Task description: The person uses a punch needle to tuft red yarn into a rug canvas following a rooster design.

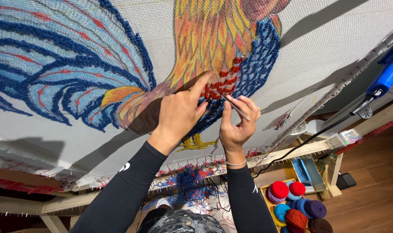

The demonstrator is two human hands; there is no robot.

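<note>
Head view, looking along a stretched tufting cloth (pixel 343 39) printed and partly tufted with a rooster design (pixel 213 39). Patch of red tufted loops (pixel 224 80) sits on the rooster's body, directly above both hands. Left hand (pixel 179 113): index finger extended, tip pressed to the cloth at the left edge of the red patch; other fingers curled loosely, grasping nothing. Right hand (pixel 237 125): fingers pinched around a thin metal tool (pixel 236 107), held slanted, its upper tip touching the lower edge of the red patch. Hands just beside each other, thumbs nearly meeting. Dark blue tufting (pixel 259 64) borders the red patch to the right; orange-yellow printed area lies left. Bare cloth spreads wide to the upper right, open room there. Cloth's lower edge is tacked to a wooden frame (pixel 291 152) near the wrists. A blue tufting gun (pixel 388 73) hangs at far right, well apart. Yarn balls (pixel 296 203) in a box below the frame.
</note>
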